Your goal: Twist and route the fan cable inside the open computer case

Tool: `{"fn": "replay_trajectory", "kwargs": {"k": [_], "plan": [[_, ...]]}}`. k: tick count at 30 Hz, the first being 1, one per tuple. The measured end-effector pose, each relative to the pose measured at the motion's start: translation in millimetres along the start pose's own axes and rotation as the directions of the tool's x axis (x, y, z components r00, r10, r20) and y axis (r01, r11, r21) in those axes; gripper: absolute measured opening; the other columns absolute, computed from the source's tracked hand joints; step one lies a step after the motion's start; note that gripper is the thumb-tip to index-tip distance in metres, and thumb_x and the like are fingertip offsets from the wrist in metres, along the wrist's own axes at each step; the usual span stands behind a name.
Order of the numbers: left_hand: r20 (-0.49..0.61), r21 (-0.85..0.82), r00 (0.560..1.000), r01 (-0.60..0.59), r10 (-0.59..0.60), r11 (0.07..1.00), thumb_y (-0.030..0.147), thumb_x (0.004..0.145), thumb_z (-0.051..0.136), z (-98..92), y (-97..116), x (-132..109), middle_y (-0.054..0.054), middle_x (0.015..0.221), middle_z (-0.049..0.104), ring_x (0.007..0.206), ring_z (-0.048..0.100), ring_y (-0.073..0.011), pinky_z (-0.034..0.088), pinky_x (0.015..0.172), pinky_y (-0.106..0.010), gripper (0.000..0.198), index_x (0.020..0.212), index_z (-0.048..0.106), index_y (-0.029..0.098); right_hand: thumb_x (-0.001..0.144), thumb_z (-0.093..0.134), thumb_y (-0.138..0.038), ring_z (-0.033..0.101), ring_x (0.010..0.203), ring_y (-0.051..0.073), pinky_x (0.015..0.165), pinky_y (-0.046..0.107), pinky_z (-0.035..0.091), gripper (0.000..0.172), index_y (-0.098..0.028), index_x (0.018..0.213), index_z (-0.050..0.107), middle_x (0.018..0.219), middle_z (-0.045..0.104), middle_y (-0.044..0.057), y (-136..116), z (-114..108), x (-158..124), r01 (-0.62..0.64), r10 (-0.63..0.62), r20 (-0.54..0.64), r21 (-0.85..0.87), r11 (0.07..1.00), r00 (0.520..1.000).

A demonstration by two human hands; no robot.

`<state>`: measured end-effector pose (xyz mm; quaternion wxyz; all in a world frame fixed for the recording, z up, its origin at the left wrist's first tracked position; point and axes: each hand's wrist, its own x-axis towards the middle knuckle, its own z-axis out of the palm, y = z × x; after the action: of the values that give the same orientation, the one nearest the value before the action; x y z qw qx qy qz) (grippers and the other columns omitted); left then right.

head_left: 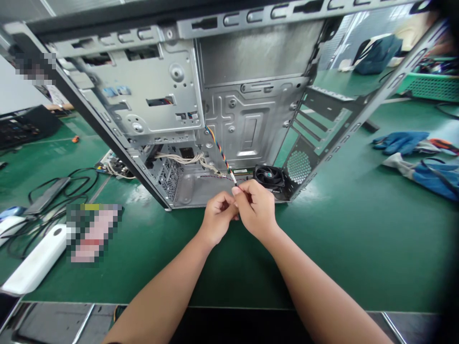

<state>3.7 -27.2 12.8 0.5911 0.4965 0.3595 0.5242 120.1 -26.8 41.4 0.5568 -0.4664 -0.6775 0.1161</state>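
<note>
An open computer case [247, 57] stands upright in front of me, its bare metal inside facing me. From its drive cage [154, 86] comes a twisted multicoloured cable [221, 152] with a white label near its lower end. My right hand [256, 210] pinches this cable just below the label. Close beside it, my left hand [218, 217] is closed at the cable's dark lower end; the fingers hide most of that end. Behind my hands a black fan [268, 177] lies on the case floor. A bundle of white wires [182, 158] hangs inside at the left.
On the green table [340, 248], black cables [46, 196], a white power strip [39, 258] and a circuit board [114, 165] lie left. Blue gloves [405, 142] and a green basket [430, 86] are right. Another person's arm shows at the far upper right.
</note>
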Motion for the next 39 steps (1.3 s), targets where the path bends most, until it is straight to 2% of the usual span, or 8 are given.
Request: {"fn": "replay_trajectory", "kwargs": {"k": [7, 11, 14, 18, 21, 24, 31, 39], "plan": [[0.146, -0.213, 0.978, 0.178, -0.149, 0.961, 0.036, 0.076, 0.074, -2.0, -1.1, 0.0, 0.004, 0.060, 0.051, 0.050, 0.047, -0.0060, 0.033, 0.048, -0.019, 0.032, 0.072, 0.051, 0.016, 0.090, 0.050, -0.025, 0.049, 0.054, 0.011, 0.053, 0.025, 0.038, 0.019, -0.021, 0.071, 0.049, 0.061, 0.053, -0.004, 1.2, 0.0, -0.3, -0.067, 0.061, 0.067, 0.082, 0.994, 0.996], [0.159, -0.249, 0.970, 0.221, -0.185, 0.943, 0.036, 0.074, 0.076, -2.2, -1.2, 0.1, 0.005, 0.060, 0.050, 0.050, 0.046, -0.0058, 0.033, 0.048, -0.019, 0.032, 0.073, 0.051, 0.016, 0.090, 0.051, -0.026, 0.049, 0.053, 0.011, 0.053, 0.025, 0.038, 0.019, -0.021, 0.071, 0.049, 0.060, 0.052, -0.004, 2.0, 0.6, -0.4, -0.080, 0.075, 0.060, 0.080, 0.994, 0.995], [0.075, -0.196, 0.987, 0.151, -0.139, 0.969, 0.036, 0.074, 0.076, -0.3, -1.3, 0.5, 0.005, 0.059, 0.050, 0.050, 0.045, -0.0058, 0.032, 0.048, -0.019, 0.032, 0.071, 0.051, 0.016, 0.089, 0.054, -0.028, 0.048, 0.053, 0.011, 0.053, 0.025, 0.038, 0.018, -0.021, 0.072, 0.051, 0.058, 0.050, -0.005, 2.9, 1.3, -0.6, -0.064, 0.063, 0.022, 0.036, 0.997, 0.998], [-0.052, -0.026, 0.999, -0.013, 0.012, 1.000, 0.036, 0.077, 0.073, 2.0, -0.5, 0.4, 0.005, 0.056, 0.048, 0.051, 0.044, -0.0062, 0.033, 0.049, -0.019, 0.032, 0.066, 0.050, 0.016, 0.088, 0.056, -0.026, 0.047, 0.052, 0.011, 0.053, 0.025, 0.037, 0.016, -0.021, 0.073, 0.053, 0.057, 0.049, -0.005, 2.8, 2.5, -0.9, 0.010, -0.012, -0.043, -0.033, 0.999, 0.999], [-0.084, 0.087, 0.994, -0.066, 0.073, 0.994, 0.035, 0.079, 0.071, 2.1, 0.3, -0.3, 0.005, 0.056, 0.049, 0.051, 0.043, -0.0062, 0.033, 0.049, -0.019, 0.031, 0.065, 0.051, 0.016, 0.089, 0.055, -0.025, 0.047, 0.053, 0.011, 0.054, 0.026, 0.038, 0.016, -0.020, 0.073, 0.053, 0.058, 0.050, -0.004, 2.3, 3.2, -1.5, 0.065, -0.070, -0.061, -0.084, 0.994, 0.996], [-0.075, 0.109, 0.994, -0.072, 0.080, 0.991, 0.034, 0.080, 0.070, 1.8, 1.1, -0.8, 0.005, 0.057, 0.050, 0.051, 0.044, -0.0061, 0.034, 0.049, -0.019, 0.029, 0.066, 0.052, 0.016, 0.090, 0.053, -0.024, 0.048, 0.054, 0.011, 0.054, 0.026, 0.037, 0.018, -0.020, 0.072, 0.053, 0.060, 0.052, -0.003, 1.9, 3.3, -1.9, 0.086, -0.091, -0.051, -0.104, 0.991, 0.995], [0.044, -0.085, 0.998, 0.043, -0.040, 0.995, 0.034, 0.079, 0.072, 0.8, 0.4, -0.1, 0.005, 0.058, 0.052, 0.050, 0.048, -0.0061, 0.036, 0.049, -0.018, 0.028, 0.070, 0.052, 0.016, 0.090, 0.051, -0.023, 0.049, 0.056, 0.011, 0.056, 0.026, 0.038, 0.020, -0.021, 0.071, 0.049, 0.060, 0.051, -0.003, 0.9, 1.2, -0.8, 0.050, -0.051, -0.011, -0.052, 0.997, 0.999], [0.189, -0.307, 0.968, 0.218, -0.165, 0.927, 0.029, 0.076, 0.075, -4.5, -1.2, 0.2, 0.004, 0.062, 0.052, 0.049, 0.048, -0.0057, 0.033, 0.046, -0.018, 0.027, 0.072, 0.051, 0.016, 0.090, 0.049, -0.024, 0.049, 0.052, 0.010, 0.053, 0.024, 0.039, 0.019, -0.021, 0.072, 0.048, 0.058, 0.051, -0.005, 0.4, -0.9, 1.4, -0.148, 0.133, 0.097, 0.157, 0.976, 0.986]]}}
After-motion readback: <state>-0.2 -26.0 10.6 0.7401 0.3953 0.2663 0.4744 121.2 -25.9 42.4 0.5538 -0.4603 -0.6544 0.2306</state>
